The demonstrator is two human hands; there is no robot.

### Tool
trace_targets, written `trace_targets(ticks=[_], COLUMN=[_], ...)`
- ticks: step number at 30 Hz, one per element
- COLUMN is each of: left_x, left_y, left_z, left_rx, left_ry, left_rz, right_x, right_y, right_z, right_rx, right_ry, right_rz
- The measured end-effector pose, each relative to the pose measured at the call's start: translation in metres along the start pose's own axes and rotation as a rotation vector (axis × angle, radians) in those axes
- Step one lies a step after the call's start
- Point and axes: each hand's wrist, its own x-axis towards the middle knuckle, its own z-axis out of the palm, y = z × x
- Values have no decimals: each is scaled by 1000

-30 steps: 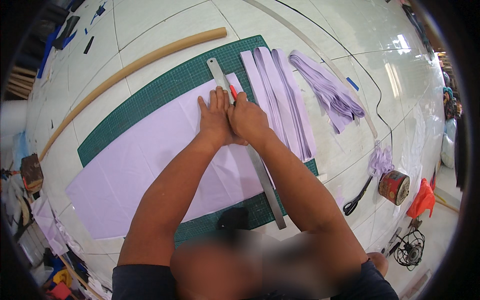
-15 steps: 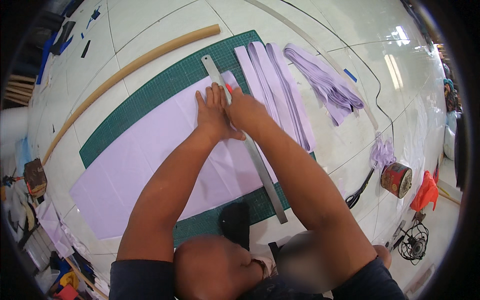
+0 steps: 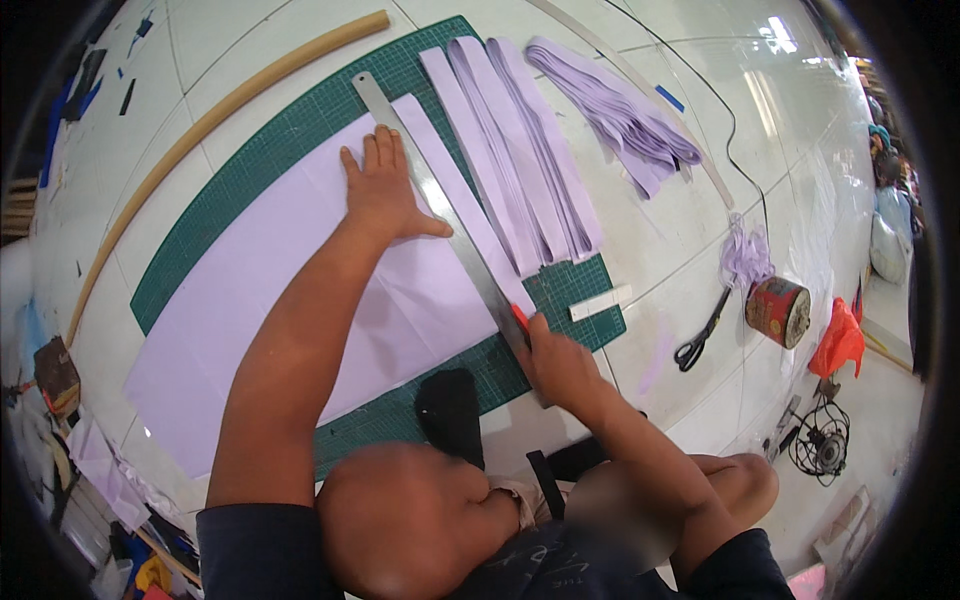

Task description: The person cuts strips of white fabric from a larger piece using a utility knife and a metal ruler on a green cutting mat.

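Note:
A long steel ruler (image 3: 438, 196) lies slantwise across a lilac folded cloth (image 3: 270, 300) on a green cutting mat (image 3: 230, 172). My left hand (image 3: 385, 195) is spread flat, pressing on the cloth and on the ruler's left edge near its far part. My right hand (image 3: 560, 365) is closed around a red cutter knife (image 3: 520, 316) at the ruler's near part, beside the cloth's near edge. The fingers hide its blade. A narrow band of the cloth (image 3: 462, 185) shows along the ruler's right side.
Folded lilac strips (image 3: 510, 150) lie on the mat's right side, with a bundled strip (image 3: 615, 115) beyond. Black scissors (image 3: 703, 335), a red tin (image 3: 778, 312) and a small white bar (image 3: 600, 302) lie to the right. A curved tan tube (image 3: 215, 118) lies far left.
My right hand has slid with the cutter knife along the ruler toward me, away from my left hand. My left hand stays pressed at the ruler. The whole view has shifted slightly.

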Motion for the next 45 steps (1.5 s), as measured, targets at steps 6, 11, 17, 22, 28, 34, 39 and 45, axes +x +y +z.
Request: trace_targets(ticks=[6,11,17,22,28,34,39,45], left_x=[3,6,52,93,109,105,56,9], left_y=[6,-3,-12,-22,-23,-31,-40,-46], left_z=[-7,4,-33,-39,-58,-37,12,64], left_rx=[26,54,-221,-34,-227,-456,-588,-335], left_ry=[-41,8,458,348,279,717,766,752], left_rz=[-7,-2,-89,-77,-74,-101,-16,-70], right_x=[-66,-76,-76,-78,-85,-54,-17,-3], right_y=[55,35,68,79,77,51,40,32], right_z=[35,6,19,47,68,83,91,93], right_rx=[-71,116,309,421,428,435,367,310], right_ry=[36,166,294,191,156,246,521,641], right_rz=[24,72,105,155,116,69,-21,-109])
